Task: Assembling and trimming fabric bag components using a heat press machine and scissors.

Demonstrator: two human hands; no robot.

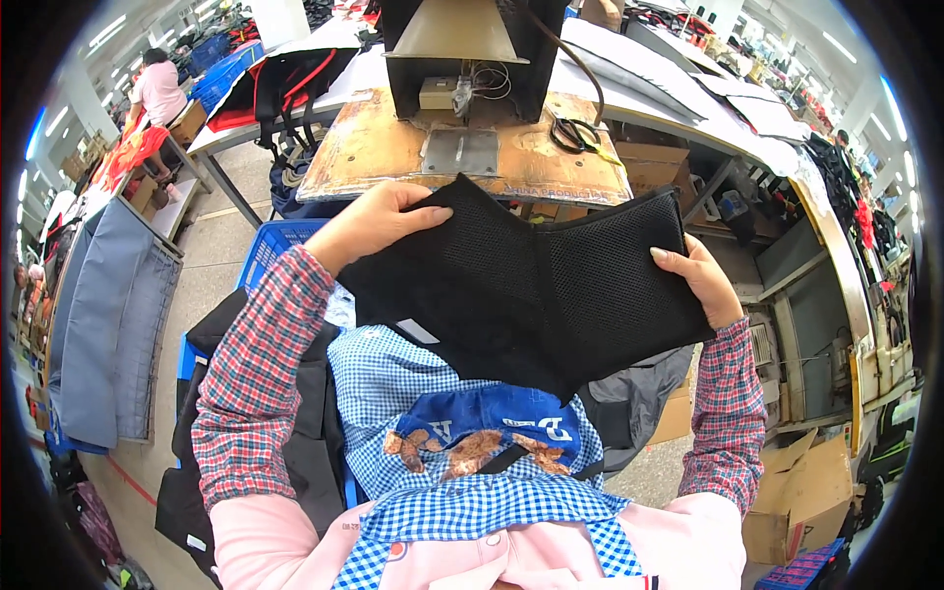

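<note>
A black fabric panel with a mesh face [610, 275] is stretched between my two hands, above my lap and in front of the machine table. My left hand [379, 221] pinches its upper left edge, thumb on top. At the far right edge my right hand [703, 275] grips the panel with the thumb on the mesh side and the fingers behind it. A small white label [418, 331] shows at the panel's lower left. Straight ahead stands a machine with a black housing [536, 84] and a metal plate [460, 152] set into its wooden tabletop [364, 147].
Black-handled scissors [575, 136] lie on the tabletop's right side. Blue crate [270, 246] and stacked black pieces [310, 433] are at my left. A cardboard box [801, 492] sits low right. Another person [157, 88] is at the far left; a red-and-black bag [285, 88] lies on a table.
</note>
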